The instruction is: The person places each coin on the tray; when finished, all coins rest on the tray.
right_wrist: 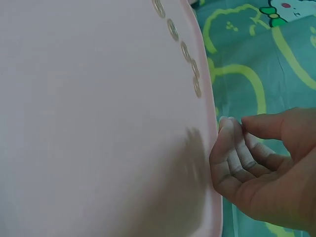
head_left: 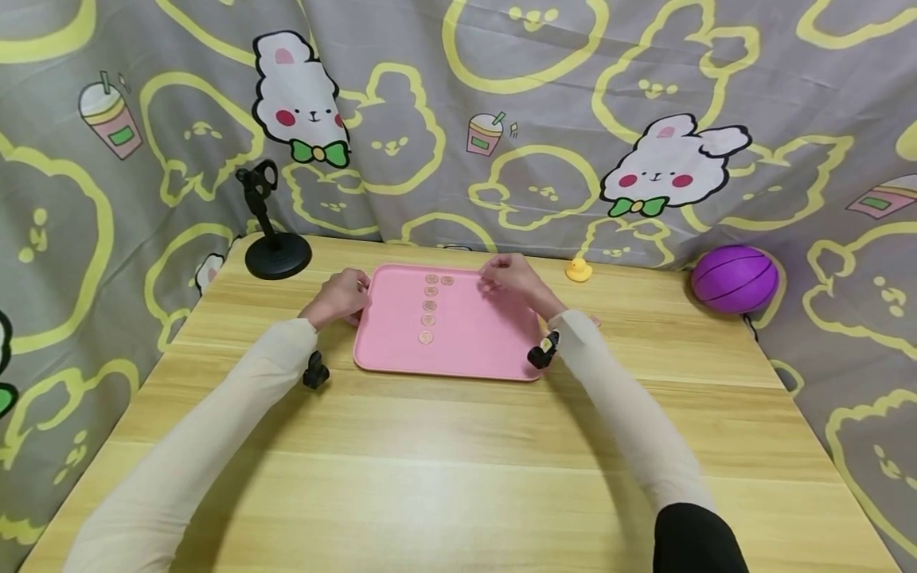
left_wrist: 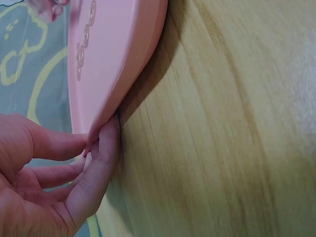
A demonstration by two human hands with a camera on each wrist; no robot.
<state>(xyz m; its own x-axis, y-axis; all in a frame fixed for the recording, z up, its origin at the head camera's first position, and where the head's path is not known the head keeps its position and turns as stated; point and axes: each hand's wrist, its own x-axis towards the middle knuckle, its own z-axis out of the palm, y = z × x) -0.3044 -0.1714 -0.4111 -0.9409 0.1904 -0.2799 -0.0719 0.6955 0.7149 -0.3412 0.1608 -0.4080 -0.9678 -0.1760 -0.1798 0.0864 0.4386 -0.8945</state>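
The pink tray (head_left: pixel 390 350) lies on the wooden table with several coins (head_left: pixel 427 320) on it. Most of the coins form a column left of the tray's middle, and one sits right of the column's far end. My left hand (head_left: pixel 338 296) pinches the tray's left rim, thumb above and fingers below, as the left wrist view shows. My right hand (head_left: pixel 514 274) is over the far side of the tray, thumb and fingertips (right_wrist: pixel 227 129) drawn together. I cannot tell whether it holds something small. Its shadow falls on the tray.
A black stand (head_left: pixel 278 255) with a round base is at the back left. Behind the tray's right side sits a yellow rubber duck (head_left: pixel 579 270), and a purple ball (head_left: pixel 735 278) lies at the far right. A patterned grey curtain (head_left: pixel 423 87) borders the table.
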